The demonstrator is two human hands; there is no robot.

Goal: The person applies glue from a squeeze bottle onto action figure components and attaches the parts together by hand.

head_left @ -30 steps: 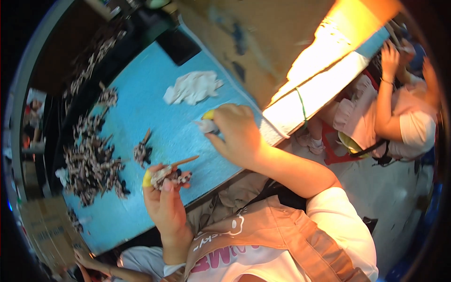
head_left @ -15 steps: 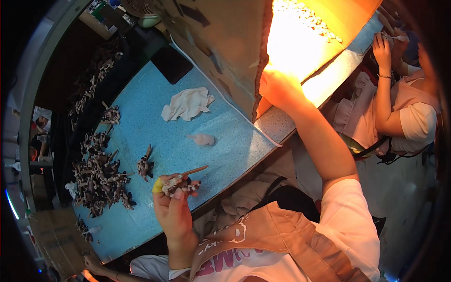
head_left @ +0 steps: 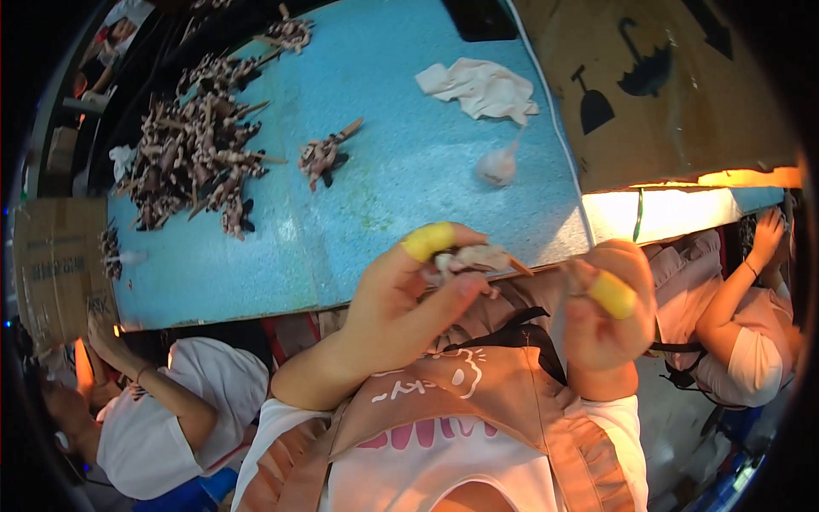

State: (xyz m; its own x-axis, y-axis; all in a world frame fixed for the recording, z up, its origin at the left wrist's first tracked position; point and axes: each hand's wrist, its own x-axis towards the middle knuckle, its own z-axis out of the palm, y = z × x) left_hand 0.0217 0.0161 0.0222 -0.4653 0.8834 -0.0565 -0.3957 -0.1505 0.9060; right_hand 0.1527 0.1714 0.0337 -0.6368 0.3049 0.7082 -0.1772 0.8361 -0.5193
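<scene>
At our left hand (head_left: 405, 299), thumb and forefinger pinched a figurine (head_left: 478, 258) by the blue table's (head_left: 213, 286) near edge, apparently leaving its pointed stick (head_left: 520, 267) free; our right hand (head_left: 607, 311) curled, any hold unclear. Beyond sat a dropper bottle (head_left: 496, 167), presumably handy, and heaped figurines (head_left: 192, 154).

Colours: light-blue flat tabletop (head_left: 384, 94), greenish stains (head_left: 368, 209) mid-surface.
Left hand (head_left: 384, 299): yellow finger wrap (head_left: 428, 241), mottled pale-beige figurine (head_left: 479, 258) with tan pointed tip (head_left: 521, 267). Right hand (head_left: 597, 326): second yellow wrap (head_left: 612, 294). Tabletop's left end: pile of mottled pinkish-beige and dark-brown figurines (head_left: 192, 158). Tabletop's right side: crumpled white cloth (head_left: 486, 90), whitish bulb-shaped bottle (head_left: 496, 168). Tabletop's right edge: brown cardboard box (head_left: 704, 128), black symbols (head_left: 653, 70).
</scene>
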